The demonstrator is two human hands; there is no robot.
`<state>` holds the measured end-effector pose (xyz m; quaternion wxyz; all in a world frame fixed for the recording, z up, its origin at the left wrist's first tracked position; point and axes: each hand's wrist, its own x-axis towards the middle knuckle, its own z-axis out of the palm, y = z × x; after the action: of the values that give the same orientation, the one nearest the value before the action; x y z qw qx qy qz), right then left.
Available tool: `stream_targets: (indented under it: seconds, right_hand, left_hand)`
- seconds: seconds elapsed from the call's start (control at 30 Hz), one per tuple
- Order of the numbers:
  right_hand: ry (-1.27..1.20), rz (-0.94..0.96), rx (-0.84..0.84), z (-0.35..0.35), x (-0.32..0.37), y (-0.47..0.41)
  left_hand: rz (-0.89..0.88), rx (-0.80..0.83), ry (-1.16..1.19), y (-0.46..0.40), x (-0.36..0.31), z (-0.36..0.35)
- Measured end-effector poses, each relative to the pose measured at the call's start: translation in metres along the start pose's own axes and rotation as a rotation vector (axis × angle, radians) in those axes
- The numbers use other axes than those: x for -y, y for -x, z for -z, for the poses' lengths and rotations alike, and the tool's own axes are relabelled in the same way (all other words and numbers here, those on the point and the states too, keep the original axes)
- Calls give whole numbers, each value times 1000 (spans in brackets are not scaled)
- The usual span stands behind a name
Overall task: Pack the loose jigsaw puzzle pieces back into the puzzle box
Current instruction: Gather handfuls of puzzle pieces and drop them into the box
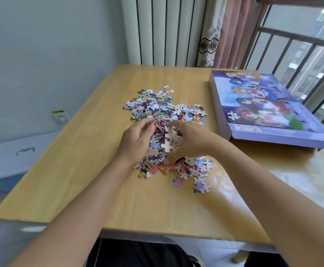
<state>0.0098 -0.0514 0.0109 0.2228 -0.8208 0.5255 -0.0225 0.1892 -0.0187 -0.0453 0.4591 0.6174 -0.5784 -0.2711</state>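
A heap of loose jigsaw pieces [163, 107] lies in the middle of the wooden table [80, 160]. My left hand [137, 140] and my right hand [190, 140] cup a mound of pieces [165, 139] between them, fingers curled against its sides. More pieces [194, 168] lie scattered just below and to the right of the hands. The purple puzzle box [269, 110], printed with cartoon figures, lies with its printed face up at the table's right side, apart from both hands. Whether it is open I cannot tell.
A window with a metal railing [302, 41] and a pink curtain [232, 31] stand behind the box. A white radiator [165, 29] is at the table's far edge. A pale storage bin [12, 157] sits on the floor to the left.
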Motion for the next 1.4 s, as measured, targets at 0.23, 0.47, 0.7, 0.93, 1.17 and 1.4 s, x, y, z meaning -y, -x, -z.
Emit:
stream_targets:
  seconds: [0.23,0.47,0.7,0.93,1.17,1.4]
  right_hand:
    - [-157,38,-92,-6,-11,5]
    - [-31,129,-4,-9,-20,11]
    - [-107,191,-197,-18,-27,-4]
    - [-268,132,-284,-13,-30,-2]
    - [-545,-18,-257,-11,-31,-8]
    - [-987,-171,-6,-3,-35,-10]
  left_hand:
    - [-61,224,30,1,-3,3]
    - [-71,214,-19,2,-5,1]
    - [-71,205,1,1,-7,-1]
    - [-133,212,-62,1,-5,1]
    - [-245,57,-161,0,-1,-5]
    - [-317,46,-253,-5,-5,-14]
